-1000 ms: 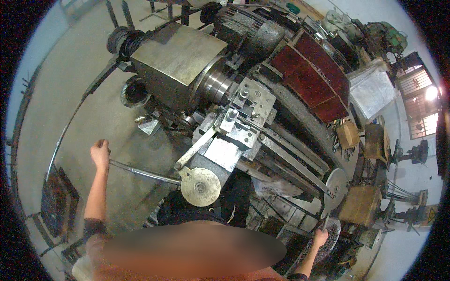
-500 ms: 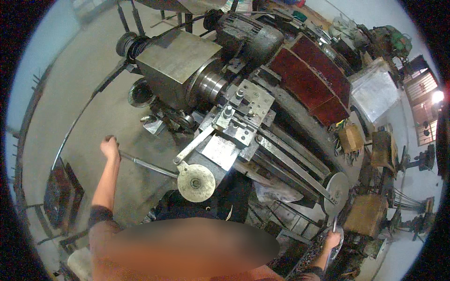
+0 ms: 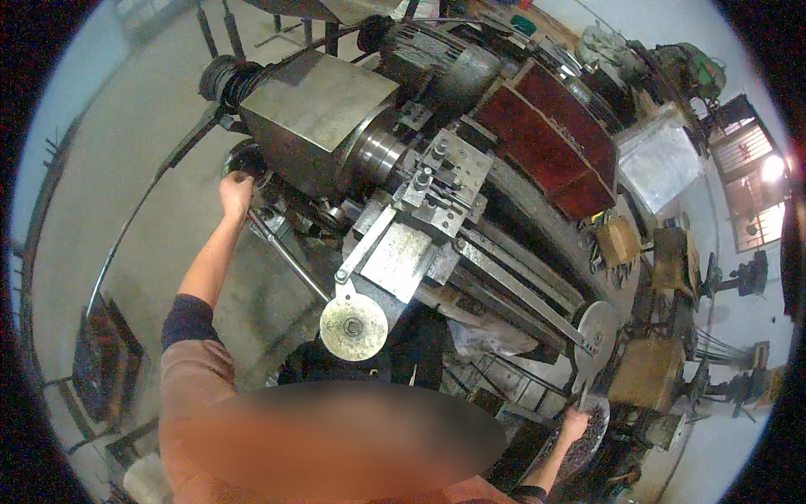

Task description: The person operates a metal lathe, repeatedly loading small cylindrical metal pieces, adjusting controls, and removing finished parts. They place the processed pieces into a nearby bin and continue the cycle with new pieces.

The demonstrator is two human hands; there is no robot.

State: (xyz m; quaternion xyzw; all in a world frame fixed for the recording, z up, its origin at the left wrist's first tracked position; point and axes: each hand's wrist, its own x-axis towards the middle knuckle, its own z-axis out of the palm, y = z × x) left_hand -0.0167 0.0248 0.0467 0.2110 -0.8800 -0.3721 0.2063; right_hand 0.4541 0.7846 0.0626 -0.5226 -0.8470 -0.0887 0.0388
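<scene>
The left hand (image 3: 236,195) is extended far forward and closed around the upper end of a long steel lever (image 3: 287,256); the fingers wrap the bar, though the contact itself is small in the head view. The lever's long axis runs from that grip down and to the right, back toward the person, ending just short of the round handwheel (image 3: 353,328) on the front of the lathe carriage (image 3: 401,259). The bulk of the lever thus lies on the near, right-hand side of the grip. Immediately beyond and to the right of the grip stands the grey headstock (image 3: 315,118), with the chuck (image 3: 382,155) further right again.

The right hand (image 3: 575,424) is low and well apart from the lever, at the tailstock end of the bed. It sits at the foot of the large end handwheel (image 3: 598,334), apparently on its handle; whether the fingers are closed there cannot be told. The left hand is plainly the nearer one to the lever. A red-brown cabinet (image 3: 550,139) stands behind the machine.
</scene>
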